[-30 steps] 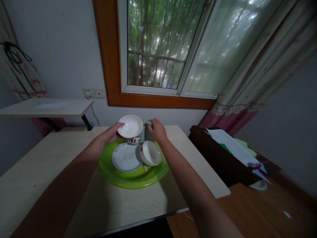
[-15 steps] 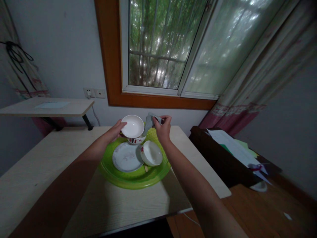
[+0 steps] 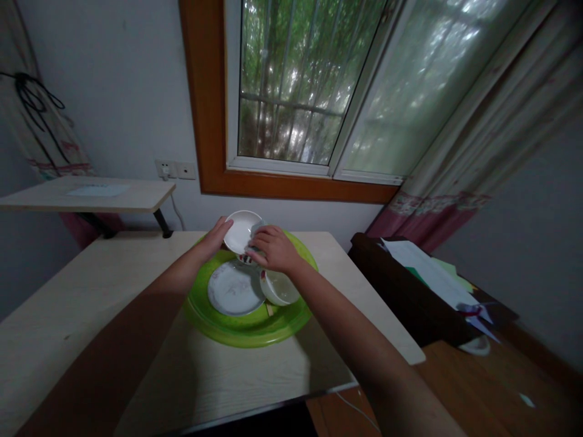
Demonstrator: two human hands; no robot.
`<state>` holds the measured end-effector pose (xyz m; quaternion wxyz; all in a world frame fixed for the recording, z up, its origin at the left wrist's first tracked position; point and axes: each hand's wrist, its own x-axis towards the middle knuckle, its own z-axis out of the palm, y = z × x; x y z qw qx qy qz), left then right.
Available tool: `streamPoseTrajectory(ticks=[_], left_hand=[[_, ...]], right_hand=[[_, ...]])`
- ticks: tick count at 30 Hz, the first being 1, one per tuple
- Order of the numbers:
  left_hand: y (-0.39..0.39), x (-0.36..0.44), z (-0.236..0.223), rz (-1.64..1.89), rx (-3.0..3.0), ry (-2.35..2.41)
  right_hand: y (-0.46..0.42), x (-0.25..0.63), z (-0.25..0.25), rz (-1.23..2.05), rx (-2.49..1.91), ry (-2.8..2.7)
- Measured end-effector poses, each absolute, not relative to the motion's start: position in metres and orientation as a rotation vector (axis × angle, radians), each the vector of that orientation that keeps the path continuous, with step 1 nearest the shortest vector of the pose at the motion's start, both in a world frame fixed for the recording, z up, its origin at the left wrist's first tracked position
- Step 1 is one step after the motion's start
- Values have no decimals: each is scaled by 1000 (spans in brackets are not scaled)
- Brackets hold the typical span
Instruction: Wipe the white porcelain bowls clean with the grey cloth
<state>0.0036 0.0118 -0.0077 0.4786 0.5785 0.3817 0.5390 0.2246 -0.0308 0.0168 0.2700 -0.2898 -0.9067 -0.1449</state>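
Note:
My left hand (image 3: 215, 239) grips the left rim of a white bowl (image 3: 238, 229), tilted so its inside faces me. My right hand (image 3: 273, 247) is closed on a grey cloth (image 3: 257, 227), held against the bowl's right side and mostly hidden by the fingers. Below the raised bowl, another bowl with a red and dark pattern (image 3: 246, 259) is partly covered. A white plate with a faint floral print (image 3: 235, 288) lies in a round green tray (image 3: 246, 338). Beside the plate, a deeper white bowl (image 3: 280, 287) leans, partly behind my right wrist.
The tray stands on a pale wooden table (image 3: 150, 358). A small raised shelf (image 3: 136, 197) is at the left. Off the table's right side, papers (image 3: 423, 267) lie on a dark brown piece of furniture (image 3: 401, 291). A window (image 3: 296, 91) is behind.
My right hand has moved left and down with the cloth, from beside the white bowl onto its inside. The left hand still holds the bowl in nearly the same place.

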Motion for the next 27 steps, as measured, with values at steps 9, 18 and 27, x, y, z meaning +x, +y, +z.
streamPoseTrajectory(ticks=[9,18,27], left_hand=[[25,-7,-9,1447,1500,1177],[25,-6,-9,1480,1604,1196],[26,-4,-15,1438,1719,1168]], right_hand=[[-34,224,18,-400,-804,-2551],[-37,220,12,-370,-590,-2640],[-33,216,13,-410,-674,-2678]])
